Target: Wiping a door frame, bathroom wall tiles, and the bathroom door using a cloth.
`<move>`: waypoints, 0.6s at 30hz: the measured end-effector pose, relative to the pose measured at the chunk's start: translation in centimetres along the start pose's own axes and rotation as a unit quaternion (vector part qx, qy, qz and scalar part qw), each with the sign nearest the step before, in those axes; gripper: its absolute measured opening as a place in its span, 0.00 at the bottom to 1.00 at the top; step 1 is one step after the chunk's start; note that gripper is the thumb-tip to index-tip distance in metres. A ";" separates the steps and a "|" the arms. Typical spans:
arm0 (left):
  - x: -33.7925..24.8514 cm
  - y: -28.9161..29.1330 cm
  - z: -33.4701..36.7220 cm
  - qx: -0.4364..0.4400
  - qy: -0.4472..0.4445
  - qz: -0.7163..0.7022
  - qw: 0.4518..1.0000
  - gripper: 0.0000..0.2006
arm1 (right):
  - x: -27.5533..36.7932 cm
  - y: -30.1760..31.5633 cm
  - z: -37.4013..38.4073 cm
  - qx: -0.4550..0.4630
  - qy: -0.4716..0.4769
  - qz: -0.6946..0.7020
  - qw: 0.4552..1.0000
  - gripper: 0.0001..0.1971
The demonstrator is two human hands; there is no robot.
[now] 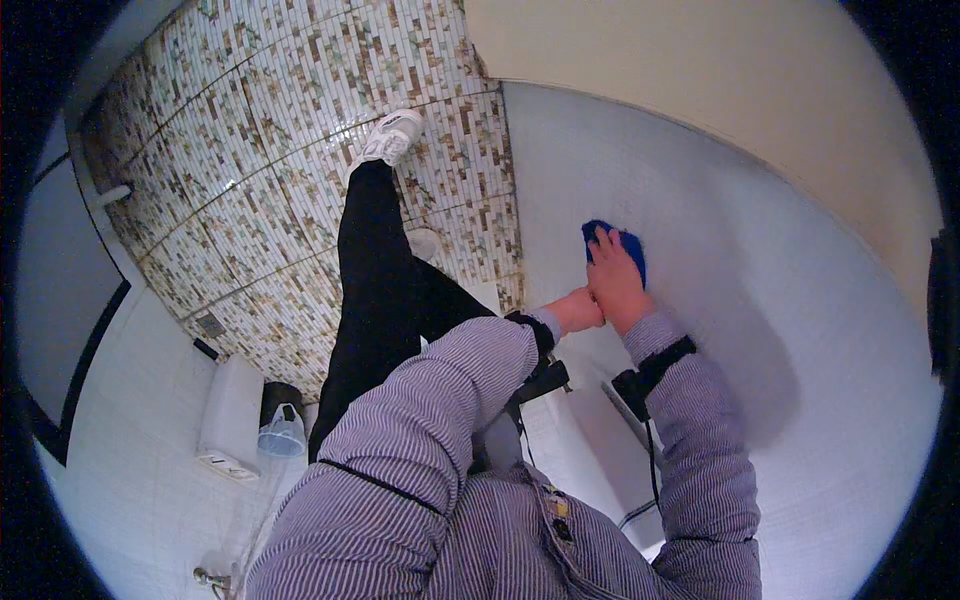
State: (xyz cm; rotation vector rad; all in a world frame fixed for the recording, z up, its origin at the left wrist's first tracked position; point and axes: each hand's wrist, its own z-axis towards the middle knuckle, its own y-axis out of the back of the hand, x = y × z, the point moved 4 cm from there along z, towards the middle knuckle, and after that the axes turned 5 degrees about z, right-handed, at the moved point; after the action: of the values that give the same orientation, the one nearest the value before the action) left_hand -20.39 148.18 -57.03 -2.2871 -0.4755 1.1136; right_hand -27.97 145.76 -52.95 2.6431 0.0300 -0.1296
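Note:
My right hand (616, 278) presses a dark blue cloth (632, 246) flat against the pale, smooth wall surface (700, 210). Its fingers lie spread over the cloth, whose edges stick out above and to the right of them. Up against the right wrist is my left hand (578, 311), its fingers curled in. Whether it grips the wrist or holds something small is hidden. Both forearms are in grey striped sleeves, with a black strap round each wrist.
Mosaic tiles in brown and white (270, 130) cover the floor, where my white shoe (394, 136) stands. At left are a white box-shaped fixture (232, 410), a bin with a clear liner (283, 434) and a metal tap (212, 578). A beige panel (720, 70) borders the pale wall.

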 end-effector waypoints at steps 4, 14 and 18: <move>-1.5 -4.1 -4.2 0.064 -0.028 -0.045 0.997 0.18 | 1.4 2.6 -5.3 0.107 0.041 -0.052 0.992 0.23; -13.0 -12.2 -13.7 0.213 0.055 0.140 0.965 0.24 | 0.8 9.5 -21.8 -0.067 -0.060 0.031 0.995 0.24; -17.8 -12.4 -17.1 0.178 -0.087 0.395 0.897 0.23 | 1.2 12.5 -27.3 -0.136 -0.067 0.073 0.986 0.23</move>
State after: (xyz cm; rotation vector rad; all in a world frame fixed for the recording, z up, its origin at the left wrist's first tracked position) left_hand -18.24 143.18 -29.96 -2.0712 0.6302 1.6190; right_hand -23.83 147.80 -23.24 2.3490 -0.1783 -0.2361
